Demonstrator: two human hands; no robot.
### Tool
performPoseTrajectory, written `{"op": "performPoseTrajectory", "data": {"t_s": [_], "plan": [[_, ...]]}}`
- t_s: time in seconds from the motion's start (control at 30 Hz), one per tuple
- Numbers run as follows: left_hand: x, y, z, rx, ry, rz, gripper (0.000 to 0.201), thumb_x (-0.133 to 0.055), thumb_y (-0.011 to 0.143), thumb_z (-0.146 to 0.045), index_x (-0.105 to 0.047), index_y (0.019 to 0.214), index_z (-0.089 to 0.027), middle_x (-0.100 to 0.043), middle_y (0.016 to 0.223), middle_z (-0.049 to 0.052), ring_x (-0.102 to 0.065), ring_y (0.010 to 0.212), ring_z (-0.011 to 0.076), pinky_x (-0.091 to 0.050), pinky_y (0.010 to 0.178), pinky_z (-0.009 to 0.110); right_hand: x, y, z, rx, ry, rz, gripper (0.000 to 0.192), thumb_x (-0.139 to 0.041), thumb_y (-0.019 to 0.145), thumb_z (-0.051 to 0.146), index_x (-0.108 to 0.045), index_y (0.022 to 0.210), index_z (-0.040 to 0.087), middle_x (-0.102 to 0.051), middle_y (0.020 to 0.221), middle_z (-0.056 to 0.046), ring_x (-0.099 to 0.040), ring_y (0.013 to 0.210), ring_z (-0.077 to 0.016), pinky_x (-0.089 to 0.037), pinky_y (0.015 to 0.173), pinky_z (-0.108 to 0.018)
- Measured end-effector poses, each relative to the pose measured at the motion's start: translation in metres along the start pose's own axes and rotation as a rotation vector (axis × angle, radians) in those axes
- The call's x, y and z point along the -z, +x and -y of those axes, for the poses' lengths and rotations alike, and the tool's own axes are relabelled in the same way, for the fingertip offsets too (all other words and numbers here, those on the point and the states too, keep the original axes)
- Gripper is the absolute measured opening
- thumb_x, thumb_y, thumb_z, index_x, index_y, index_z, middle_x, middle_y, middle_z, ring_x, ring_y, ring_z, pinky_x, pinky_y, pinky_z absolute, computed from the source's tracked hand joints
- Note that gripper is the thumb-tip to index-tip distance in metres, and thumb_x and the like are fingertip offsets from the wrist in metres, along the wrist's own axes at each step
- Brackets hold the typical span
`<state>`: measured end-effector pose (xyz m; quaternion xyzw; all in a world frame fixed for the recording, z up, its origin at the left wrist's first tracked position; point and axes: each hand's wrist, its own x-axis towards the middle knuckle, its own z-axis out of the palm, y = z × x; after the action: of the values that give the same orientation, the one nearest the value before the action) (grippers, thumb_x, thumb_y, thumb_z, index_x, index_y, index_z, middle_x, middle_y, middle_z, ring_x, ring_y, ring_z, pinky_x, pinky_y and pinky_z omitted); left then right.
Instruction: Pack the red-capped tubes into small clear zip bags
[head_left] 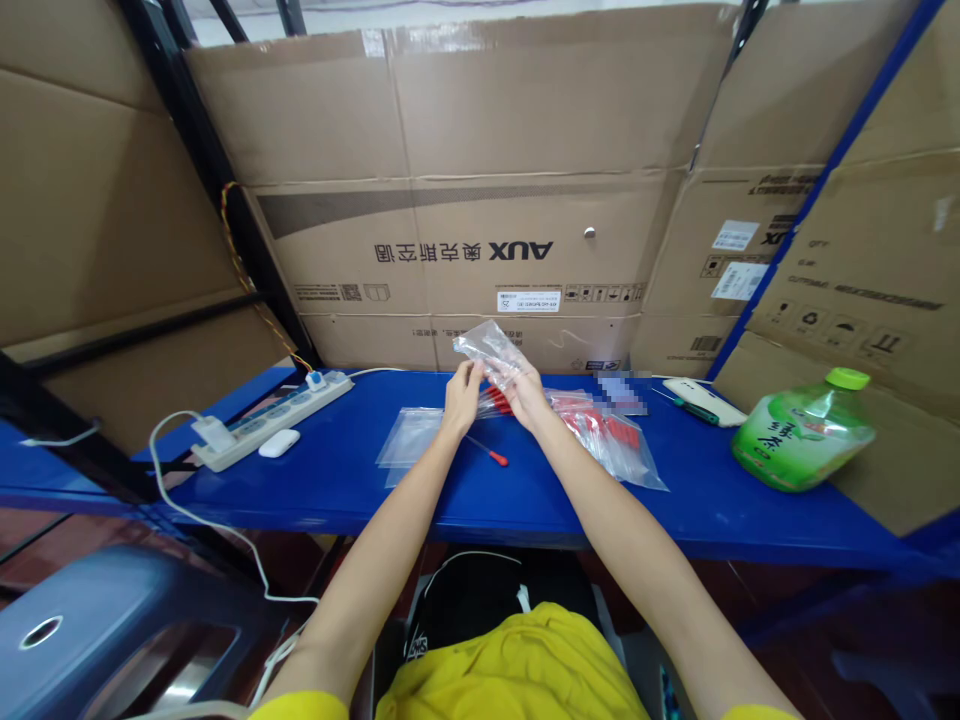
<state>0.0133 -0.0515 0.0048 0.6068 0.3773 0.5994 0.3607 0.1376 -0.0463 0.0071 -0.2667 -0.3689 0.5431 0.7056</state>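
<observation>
Both hands, left hand (461, 395) and right hand (525, 392), are pinching a clear bag (491, 352) above the bench's (337, 480) rear edge; filled bags (611, 440) are lying rightward, one red-handled tool (487, 452) remaining loose, empty bags (409, 440) waiting.

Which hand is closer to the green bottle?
The right hand. It holds the clear plastic bag near the middle of the blue shelf, with the green bottle off to its right. The left hand is farther left.
</observation>
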Motion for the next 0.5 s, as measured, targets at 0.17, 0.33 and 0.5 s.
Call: {"op": "performPoseTrajectory", "data": {"t_s": [0.17,0.33,0.5], "plan": [[-0.007,0.004,-0.006,0.198,-0.722,0.028,0.058,-0.072,0.086,-0.059,-0.065,0.132,-0.024,-0.074,0.123,0.009,-0.067,0.118,0.0276,-0.049,0.104,0.040,-0.012,-0.016,-0.005,-0.164,-0.018,0.234,0.040,-0.083,0.068,0.026,-0.066,0.104,0.021,-0.078,0.091,-0.003,-0.075,0.079,-0.0198,-0.064,0.069,-0.029],[0.000,0.006,-0.011,0.343,-0.928,-0.005,0.043,-0.067,0.091,-0.049,-0.068,0.122,-0.019,-0.076,0.116,0.010,-0.070,0.115,0.0289,-0.057,0.096,0.039,-0.014,-0.021,-0.010,-0.094,-0.325,0.211,0.043,-0.082,0.071,0.036,-0.059,0.104,0.022,-0.073,0.087,0.000,-0.069,0.066,-0.0171,-0.060,0.062,-0.030],[0.004,0.011,-0.008,0.355,-1.072,-0.084,0.022,-0.064,0.093,-0.038,-0.067,0.103,-0.018,-0.075,0.096,0.006,-0.074,0.097,0.0224,-0.059,0.094,0.037,-0.008,-0.025,0.002,0.368,-0.986,0.052,0.035,-0.073,0.077,0.031,-0.056,0.108,0.024,-0.071,0.101,0.000,-0.064,0.070,-0.0146,-0.052,0.071,-0.028]]}}
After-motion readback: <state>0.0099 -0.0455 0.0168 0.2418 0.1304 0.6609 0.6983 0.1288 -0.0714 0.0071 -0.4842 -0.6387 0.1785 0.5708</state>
